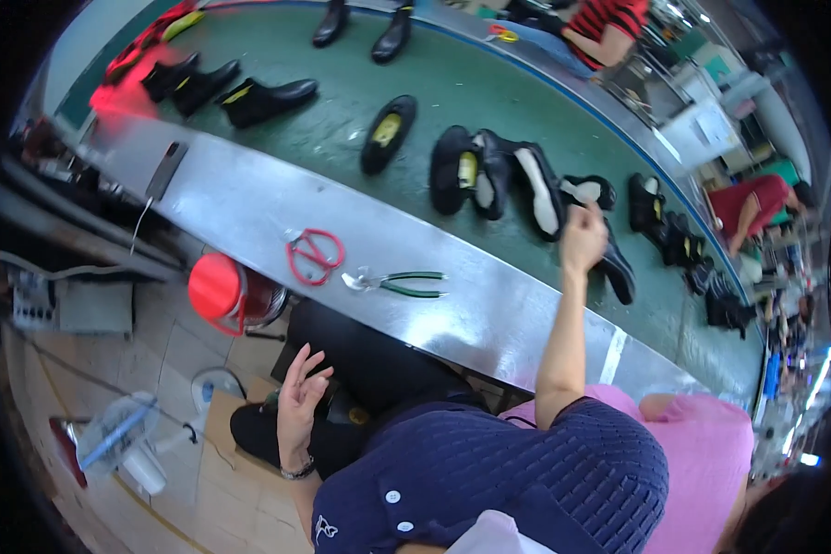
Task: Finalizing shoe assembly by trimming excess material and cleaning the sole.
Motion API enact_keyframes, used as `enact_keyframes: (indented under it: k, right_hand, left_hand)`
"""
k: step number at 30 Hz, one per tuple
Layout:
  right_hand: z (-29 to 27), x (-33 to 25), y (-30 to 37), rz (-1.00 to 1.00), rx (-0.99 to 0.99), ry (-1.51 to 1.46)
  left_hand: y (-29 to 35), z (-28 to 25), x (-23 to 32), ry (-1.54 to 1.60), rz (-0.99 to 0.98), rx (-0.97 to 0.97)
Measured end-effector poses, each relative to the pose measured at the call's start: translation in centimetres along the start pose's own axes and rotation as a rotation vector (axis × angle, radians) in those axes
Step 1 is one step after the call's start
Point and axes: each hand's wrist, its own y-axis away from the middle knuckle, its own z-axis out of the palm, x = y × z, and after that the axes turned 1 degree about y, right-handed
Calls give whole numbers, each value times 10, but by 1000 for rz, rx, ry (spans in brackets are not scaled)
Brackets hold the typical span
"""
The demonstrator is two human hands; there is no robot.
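Observation:
Over the green conveyor belt on the right, my right hand [584, 242] has its fingers closed at the heel end of a black shoe [602, 191] with a pale lining. The fingertips partly cover that shoe's edge. Just right of the hand lies another black shoe [620, 272], partly hidden by it. A black shoe [538, 191] showing a long pale inside leans to the left. My left hand [297, 399] is raised near my lap, fingers apart, holding nothing. On the metal ledge are green-handled pliers [404, 282] and red-handled scissors [315, 258].
More black shoes [388, 134] stand along the belt [342, 55]. A dark device with a cable [166, 171] lies on the metal ledge [249, 185]. Below it stands a red-lidded container [217, 288]. A person in pink [702, 443] sits close on my right; others work across the belt.

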Motion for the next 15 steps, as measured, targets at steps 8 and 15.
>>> enact_keyframes:
  k: [8,15]
  right_hand:
    - [113,-62,70,-347,-616,-128]
    - [58,-128,47,-288,-573,-332]
  left_hand:
    - [3,23,-4,-108,3,-27]
    - [17,12,-3,-131,27,1]
